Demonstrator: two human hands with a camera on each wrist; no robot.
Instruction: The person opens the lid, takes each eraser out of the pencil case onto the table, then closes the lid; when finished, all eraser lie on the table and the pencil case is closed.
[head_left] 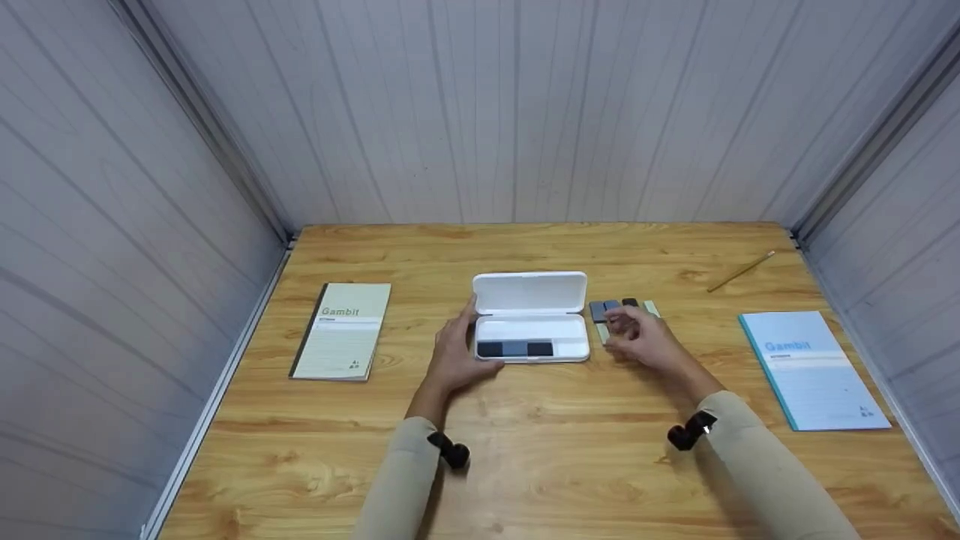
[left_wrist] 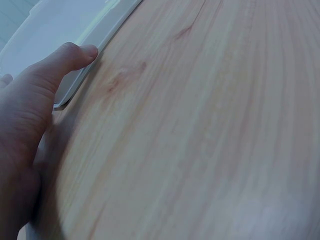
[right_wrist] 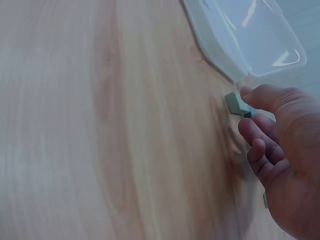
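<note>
White rectangular plastic case (head_left: pixel 573 350) is set open on the wood-grain bench (head_left: pixel 540 465), in front of the person, its lid (head_left: pixel 529 291) raised at the back. Work is judged part done. Along the front of the case, toward the left, one row is filled: a small black block (head_left: pixel 490 349), a small grey-blue block (head_left: pixel 514 349), a second small black block (head_left: pixel 540 349). White floor is left bare at the right end of that row and behind it. Small grey, black and pale green blocks (head_left: pixel 650 308) are seen loose just right of the case, partly covered by the hand; exact count cannot be told. These are judged not yet dealt with.

Of the hands, the left hand (head_left: pixel 455 351) is spread round the case's left end, thumb hooked on the front edge, so the case is gripped and seemingly steadied. The right hand (head_left: pixel 643 341) is held over the loose blocks, fingers half curled, thumb apart from them; nothing is clearly held, and contact with the pale green block by the thumb tip (right_wrist: pixel 245 91) cannot be confirmed.
</note>
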